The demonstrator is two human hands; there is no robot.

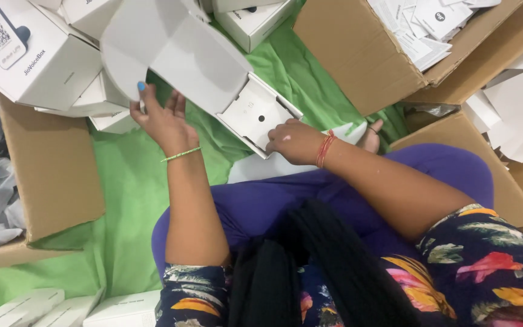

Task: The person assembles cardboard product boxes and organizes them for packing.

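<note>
White cardboard box [195, 66], unfolded, flaps open, black-dotted end panel, gripped by both hands: left [163, 121], right [295, 142].

The carton [183, 57] over the hands is white, its end flap carrying one black dot. Beneath the hands lies a bright green cloth [128, 181]. The left hand [161, 121] wears a pale green wristband [180, 155], the right hand [295, 140] a red thread [325, 148]. Brown cardboard boxes [52, 166] flank both hands.

A green cloth [128, 181] covers the floor. Brown cartons [358, 54] hold white leaflets [422, 27]. Closed white boxes [25, 57] are stacked at upper left.
</note>
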